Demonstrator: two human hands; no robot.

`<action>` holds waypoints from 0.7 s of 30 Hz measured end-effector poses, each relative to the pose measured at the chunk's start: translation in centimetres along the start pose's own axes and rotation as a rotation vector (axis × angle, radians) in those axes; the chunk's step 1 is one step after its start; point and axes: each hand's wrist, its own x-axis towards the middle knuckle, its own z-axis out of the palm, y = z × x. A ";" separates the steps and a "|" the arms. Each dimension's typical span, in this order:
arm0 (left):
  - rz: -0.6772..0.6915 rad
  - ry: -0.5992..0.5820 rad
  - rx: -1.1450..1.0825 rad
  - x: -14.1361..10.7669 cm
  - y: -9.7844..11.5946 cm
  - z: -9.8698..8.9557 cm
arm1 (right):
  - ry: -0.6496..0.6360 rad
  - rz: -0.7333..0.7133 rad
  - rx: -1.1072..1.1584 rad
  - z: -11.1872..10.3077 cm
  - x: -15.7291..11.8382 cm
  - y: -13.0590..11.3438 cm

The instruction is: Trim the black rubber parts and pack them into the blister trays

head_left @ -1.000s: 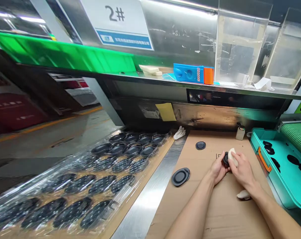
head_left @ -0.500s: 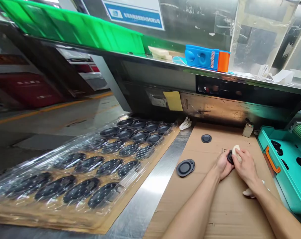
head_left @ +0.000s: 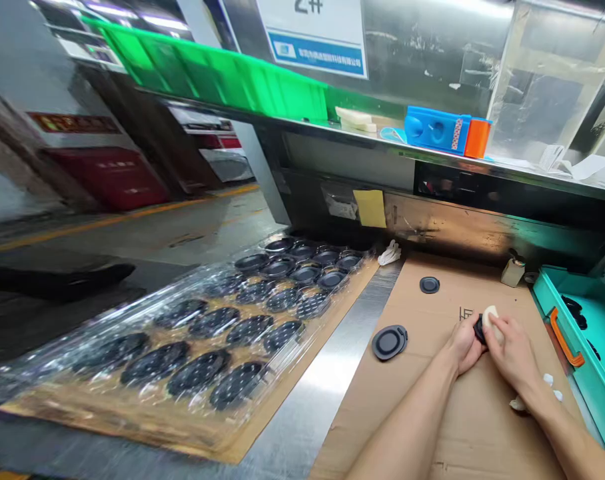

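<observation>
My left hand [head_left: 465, 343] is closed around a small black oval part [head_left: 478, 329], which its fingers partly cover. My right hand [head_left: 513, 350] pinches an off-white sponge [head_left: 491, 313] against that part. Both hands are above a cardboard sheet [head_left: 407, 413]. To their left lie a larger dark oval part with a rim and side tab [head_left: 389, 343] and, farther back, a smaller one [head_left: 429, 285]. Crumpled white scraps [head_left: 518, 404] lie partly hidden under my right forearm.
A clear plastic tray [head_left: 277, 373] of black oval parts fills the left. At right stands a teal bin [head_left: 597, 380] with an orange handle [head_left: 565, 339] and black parts inside. A small bottle [head_left: 513, 270] stands at the back, below a metal shelf [head_left: 332, 137].
The camera view has swung left and slightly up, so everything appears farther right and lower. The hands keep hold of the black part and sponge, with little other visible change.
</observation>
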 end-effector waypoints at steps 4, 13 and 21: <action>-0.009 0.028 0.006 -0.2 0.0 0.1 | -0.025 -0.013 0.028 0.2 0.0 -0.1; 0.034 0.040 0.033 -0.2 -0.3 0.0 | -0.056 0.075 -0.044 -0.3 -0.2 -0.9; 0.042 0.025 0.056 -0.6 0.0 0.3 | 0.035 0.146 0.068 -1.4 1.5 1.1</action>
